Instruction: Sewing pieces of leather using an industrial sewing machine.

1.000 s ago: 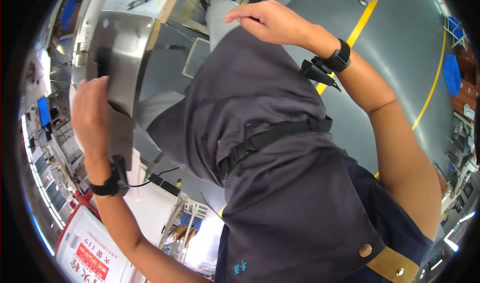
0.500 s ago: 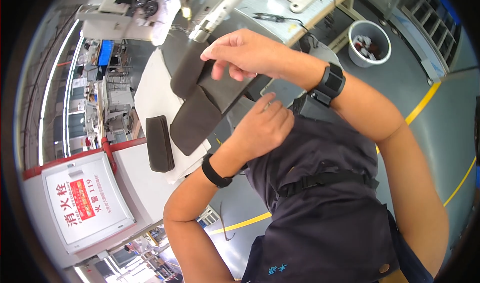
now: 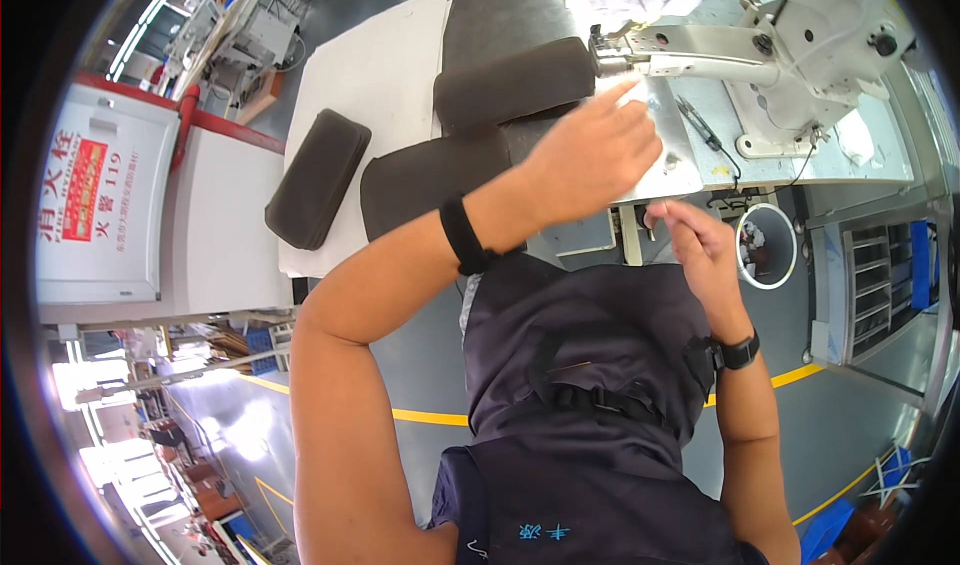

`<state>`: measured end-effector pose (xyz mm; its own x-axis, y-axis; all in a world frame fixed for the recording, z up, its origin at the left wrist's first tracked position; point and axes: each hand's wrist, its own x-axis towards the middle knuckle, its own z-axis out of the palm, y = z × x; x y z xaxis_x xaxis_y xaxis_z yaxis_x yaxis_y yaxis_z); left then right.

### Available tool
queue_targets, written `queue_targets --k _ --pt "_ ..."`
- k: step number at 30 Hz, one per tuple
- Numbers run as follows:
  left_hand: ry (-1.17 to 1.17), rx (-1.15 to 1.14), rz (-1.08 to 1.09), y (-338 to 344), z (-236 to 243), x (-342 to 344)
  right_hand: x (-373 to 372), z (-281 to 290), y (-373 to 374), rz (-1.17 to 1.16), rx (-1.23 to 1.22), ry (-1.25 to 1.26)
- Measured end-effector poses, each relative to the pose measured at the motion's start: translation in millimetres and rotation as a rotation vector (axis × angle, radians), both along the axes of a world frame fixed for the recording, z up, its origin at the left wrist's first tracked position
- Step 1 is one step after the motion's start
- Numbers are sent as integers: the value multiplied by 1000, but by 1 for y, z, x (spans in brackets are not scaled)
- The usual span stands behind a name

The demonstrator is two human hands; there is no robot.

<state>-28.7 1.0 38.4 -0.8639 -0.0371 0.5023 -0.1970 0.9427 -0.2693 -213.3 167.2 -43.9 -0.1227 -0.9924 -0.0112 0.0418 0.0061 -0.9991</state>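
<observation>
My left hand (image 3: 603,155) is in front of the sewing machine's arm end (image 3: 618,53), slightly blurred, fingers curled together; anything in them is hidden. Lower and to the right, my right hand (image 3: 703,250) has thumb and forefinger pinched at the table's front edge; I cannot make out what they hold. A dark brown panel (image 3: 515,83) lies with its right end at the machine head. Nearer me, another dark panel (image 3: 430,175) is partly covered by my left wrist. Further left rests a neat stack of dark, rounded pieces (image 3: 318,180).
White sheets (image 3: 385,50) lie under the dark pieces, left of a grey metal worktop (image 3: 500,15). Black-handled snips (image 3: 705,125) lie beside the machine base (image 3: 770,145). A white bin (image 3: 790,250) with scraps stands at the right, near a metal rack (image 3: 868,285).
The view has turned, bringing the machine to the upper right. My left hand has moved forward to the machine head; my right hand has drawn back from over the panels toward my body.
</observation>
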Motion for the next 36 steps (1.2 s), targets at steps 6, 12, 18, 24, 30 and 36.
queue_targets --k 6,12,18,24,30,36 --pt "-313 177 -92 79 -38 26 -6 -20 72 153 51 455" --pt "-159 135 -146 59 -10 3 -6 -19 128 152 282 311" --pt "-48 83 51 16 1 2 -23 -23 151 4 217 318" --pt "-127 95 -92 57 -35 24 -33 -34 176 -19 428 478" --pt "-83 85 -131 40 -19 11 -35 -44 176 53 421 659" --pt "85 11 -74 6 10 16 -41 -52 170 -21 471 610"
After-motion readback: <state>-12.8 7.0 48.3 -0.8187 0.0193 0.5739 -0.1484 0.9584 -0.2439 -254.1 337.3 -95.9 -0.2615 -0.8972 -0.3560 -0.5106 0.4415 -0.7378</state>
